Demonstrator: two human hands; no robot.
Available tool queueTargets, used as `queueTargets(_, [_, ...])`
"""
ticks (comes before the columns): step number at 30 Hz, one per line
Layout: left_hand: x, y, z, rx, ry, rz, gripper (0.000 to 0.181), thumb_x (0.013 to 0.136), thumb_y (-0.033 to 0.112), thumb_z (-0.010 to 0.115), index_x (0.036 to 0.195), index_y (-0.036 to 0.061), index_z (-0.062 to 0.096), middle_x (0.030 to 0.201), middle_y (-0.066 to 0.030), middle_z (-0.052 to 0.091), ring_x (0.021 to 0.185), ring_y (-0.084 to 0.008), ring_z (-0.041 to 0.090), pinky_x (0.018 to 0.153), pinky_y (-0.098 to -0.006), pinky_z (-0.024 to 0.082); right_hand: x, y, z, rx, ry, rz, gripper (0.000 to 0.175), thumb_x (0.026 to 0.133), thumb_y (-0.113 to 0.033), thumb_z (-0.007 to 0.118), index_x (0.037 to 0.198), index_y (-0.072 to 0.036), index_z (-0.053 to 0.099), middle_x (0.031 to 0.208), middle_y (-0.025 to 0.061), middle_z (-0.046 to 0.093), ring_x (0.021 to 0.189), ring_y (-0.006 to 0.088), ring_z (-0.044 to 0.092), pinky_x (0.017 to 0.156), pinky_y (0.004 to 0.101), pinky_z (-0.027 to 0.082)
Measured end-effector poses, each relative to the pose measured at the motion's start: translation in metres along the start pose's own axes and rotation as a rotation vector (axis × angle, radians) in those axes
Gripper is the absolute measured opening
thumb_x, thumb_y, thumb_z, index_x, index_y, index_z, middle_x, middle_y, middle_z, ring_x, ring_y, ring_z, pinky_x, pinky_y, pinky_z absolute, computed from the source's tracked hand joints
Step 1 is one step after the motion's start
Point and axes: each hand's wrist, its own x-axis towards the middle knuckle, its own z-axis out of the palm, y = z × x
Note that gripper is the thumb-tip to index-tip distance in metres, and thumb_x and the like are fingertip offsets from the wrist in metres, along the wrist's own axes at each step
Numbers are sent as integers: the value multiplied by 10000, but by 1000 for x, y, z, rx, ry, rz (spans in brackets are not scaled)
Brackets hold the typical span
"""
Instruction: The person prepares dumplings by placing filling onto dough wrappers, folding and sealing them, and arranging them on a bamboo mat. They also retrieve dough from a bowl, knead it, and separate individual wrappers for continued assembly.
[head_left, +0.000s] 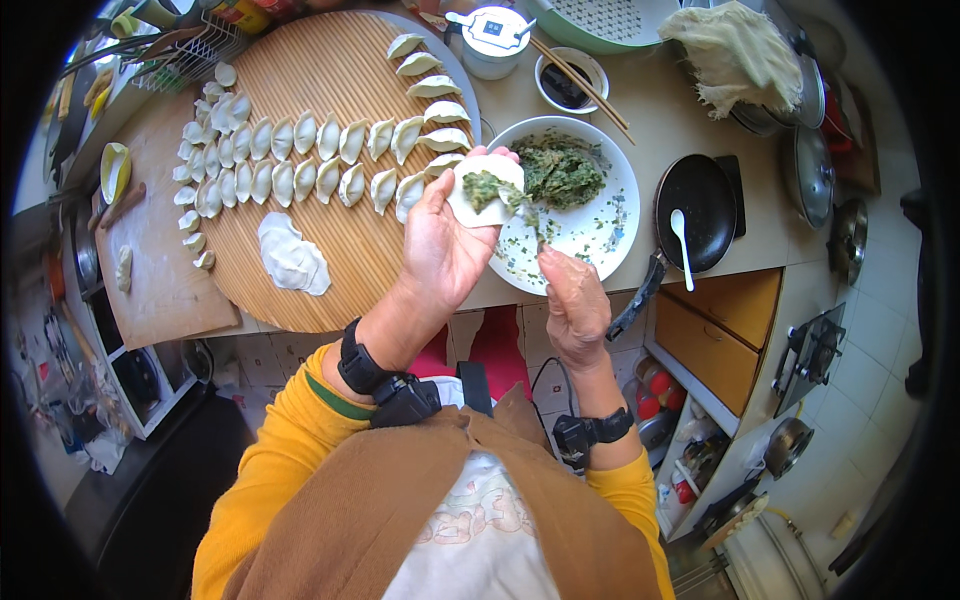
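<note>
My left hand (448, 251) holds a round white dumpling wrapper (474, 215) flat on the palm and fingers, with a mound of green filling (481, 189) on it. In my right hand (577, 304) is a thin utensil (535, 223), smeared with filling, its tip at the wrapper's right edge; its exact kind is hard to tell. Beneath and beside both hands stands a large white bowl (596, 244) with chopped green filling (562, 172) heaped at its far side. Stacked loose wrappers (292, 255) lie on the round wooden board (352, 262), left of my left hand.
Rows of folded dumplings (304, 133) cover much of the board. Behind the bowl are a small bowl of dark sauce (559, 84), chopsticks (581, 79) across it, and a lidded tub (495, 45). To the right, a black frying pan (697, 195) holds a white spoon (682, 240); its handle overhangs the counter.
</note>
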Motion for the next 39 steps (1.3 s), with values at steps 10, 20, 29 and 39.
queueTargets(10, [-4, 31, -10, 99, -14, 127, 477, 1020, 213, 303, 1415, -45, 373, 1446, -239, 433, 1353, -346, 424, 1166, -472, 325, -17, 25, 4, 64, -5, 642, 257, 1021, -137, 516, 1205, -3, 637, 1136, 122, 693, 1016, 196, 668, 900, 325, 516])
queueTargets(20, [-6, 40, -32, 31, -98, 69, 530, 981, 217, 328, 1455, -19, 331, 1450, -221, 435, 1343, -339, 436, 1161, -490, 330, -23, 40, 22, -59, -110, 593, 249, 1003, -100, 536, 1217, -31, 642, 1094, 125, 708, 1010, 213, 681, 891, 316, 525])
queueTargets(29, [-3, 41, -31, 128, -13, 134, 438, 982, 149, 366, 1380, -32, 395, 1428, -234, 459, 1340, -347, 445, 1149, -493, 358, -22, 33, 25, 746, 93, 1069, 339, 1037, -189, 485, 1227, 72, 589, 1102, 193, 679, 1020, 254, 683, 855, 324, 547])
queueTargets(39, [-2, 34, -29, 159, -71, 49, 467, 985, 158, 395, 1412, -30, 400, 1403, -233, 484, 1323, -357, 462, 1138, -479, 367, -10, -14, 11, 865, 210, 778, 343, 1031, -168, 501, 1255, 87, 557, 1140, 213, 667, 1041, 276, 675, 892, 348, 545])
